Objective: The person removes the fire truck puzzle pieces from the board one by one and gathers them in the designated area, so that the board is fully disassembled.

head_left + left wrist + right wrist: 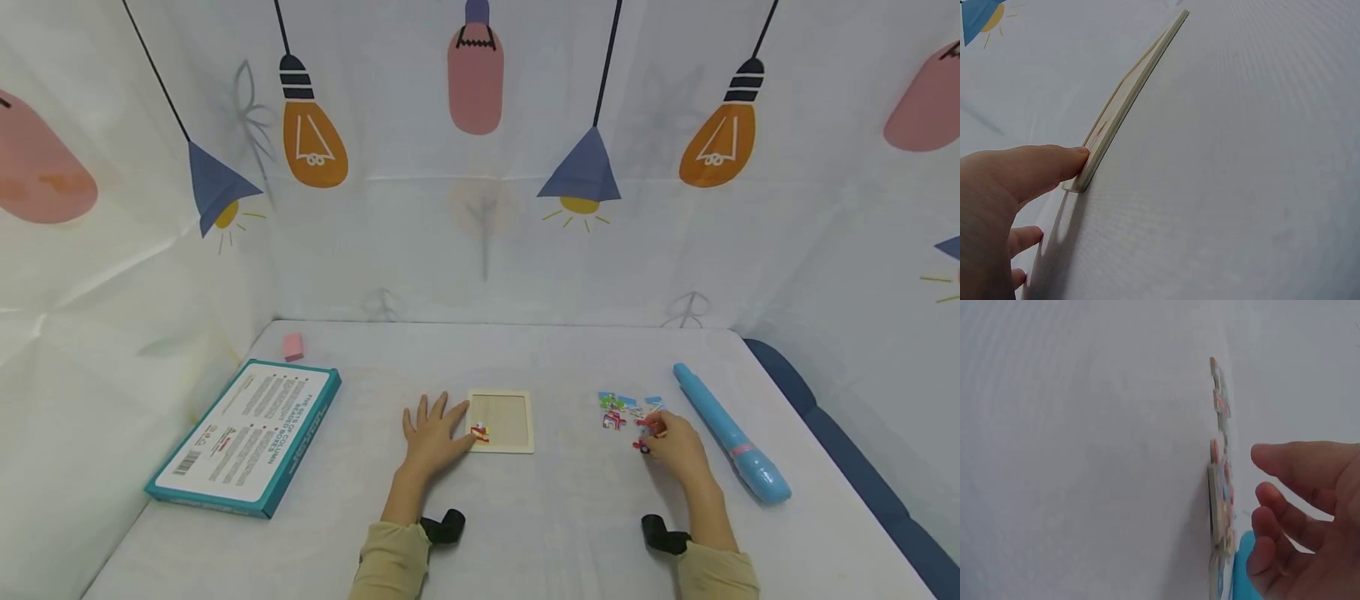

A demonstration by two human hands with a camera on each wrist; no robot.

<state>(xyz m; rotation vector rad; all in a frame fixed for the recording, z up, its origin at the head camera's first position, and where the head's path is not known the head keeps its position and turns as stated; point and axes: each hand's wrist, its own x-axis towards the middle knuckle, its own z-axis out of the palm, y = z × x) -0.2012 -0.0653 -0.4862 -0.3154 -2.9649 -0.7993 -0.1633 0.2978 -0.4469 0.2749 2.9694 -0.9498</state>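
Observation:
My left hand (pixel 431 437) lies with fingers spread beside a shallow wooden puzzle frame (pixel 531 423), its thumb resting on the frame's near left corner. One colourful jigsaw piece (pixel 480 433) sits inside that corner. In the left wrist view the thumb (pixel 1054 164) touches the frame's edge (pixel 1125 109). To the right, my right hand (pixel 678 450) hovers at a loose group of jigsaw pieces (pixel 613 419), fingers loosely bent. The right wrist view shows the fingers apart from the pieces (pixel 1215 506), with nothing visible between thumb and fingertips. The hand partly hides some pieces in the head view.
A teal-edged box (pixel 247 433) lies at the left, with a small pink block (pixel 293 347) behind it. A light-blue cylindrical object (pixel 731 433) lies right of the pieces. All rest on a white-covered table (pixel 555 525), with patterned white sheets hanging around it.

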